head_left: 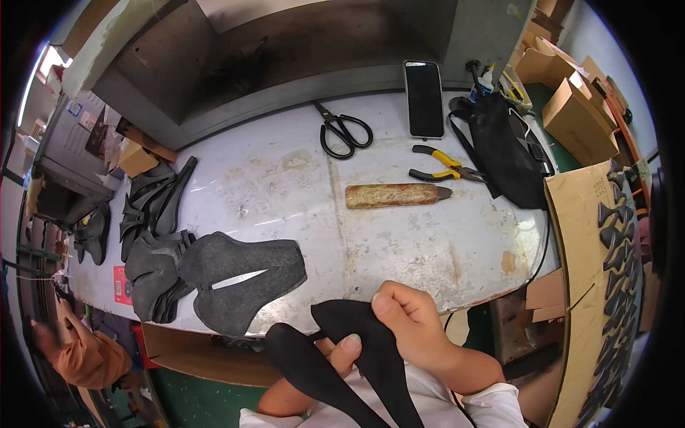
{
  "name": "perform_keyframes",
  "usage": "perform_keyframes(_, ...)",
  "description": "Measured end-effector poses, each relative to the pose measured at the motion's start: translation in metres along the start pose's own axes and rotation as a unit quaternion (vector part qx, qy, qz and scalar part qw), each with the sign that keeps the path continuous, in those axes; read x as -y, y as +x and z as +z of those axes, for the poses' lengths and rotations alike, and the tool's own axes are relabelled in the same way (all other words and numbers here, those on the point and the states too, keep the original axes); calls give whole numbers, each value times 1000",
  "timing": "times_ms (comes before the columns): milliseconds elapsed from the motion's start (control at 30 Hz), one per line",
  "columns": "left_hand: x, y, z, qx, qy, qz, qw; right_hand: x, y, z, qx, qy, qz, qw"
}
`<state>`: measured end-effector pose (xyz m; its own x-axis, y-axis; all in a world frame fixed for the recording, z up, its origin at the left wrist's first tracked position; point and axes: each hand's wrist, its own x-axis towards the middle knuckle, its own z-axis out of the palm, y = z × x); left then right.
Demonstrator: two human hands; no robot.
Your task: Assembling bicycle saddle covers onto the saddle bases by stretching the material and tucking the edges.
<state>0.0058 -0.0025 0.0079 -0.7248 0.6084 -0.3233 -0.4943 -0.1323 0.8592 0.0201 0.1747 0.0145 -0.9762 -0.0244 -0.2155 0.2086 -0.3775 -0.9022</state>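
Note:
Close to my body I hold a black shoe upper (378,342), a soft piece with two long flaps joined by a narrow strip. My left hand (344,353) is between the flaps, its thumb pressed on the edge of the right-hand flap and its other fingers mostly hidden behind. My right hand (410,321) pinches that flap's upper edge between thumb and curled fingers. To the left, a dark grey cut piece with a slit (250,274) lies flat, overlapping a stack of similar grey pieces (155,274).
Across the worktable (271,178) lie black-handled scissors (342,132), a phone (424,100), yellow-black pliers (442,164), a wrapped-handle knife (396,195) and a black bag (510,150). More dark pieces (160,192) sit left. Cardboard (578,235) with dark pieces stands right. Another person (89,349) is at far left.

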Motion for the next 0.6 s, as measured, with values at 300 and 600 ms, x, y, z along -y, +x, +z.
perform_keyframes(300,-5,12,-22,-1,-183,35,982,-9,-42,-32,176,-91,90,976)
perform_keyframes(600,11,25,4,20,-333,54,941,-36,-42,-23,172,123,26,977)
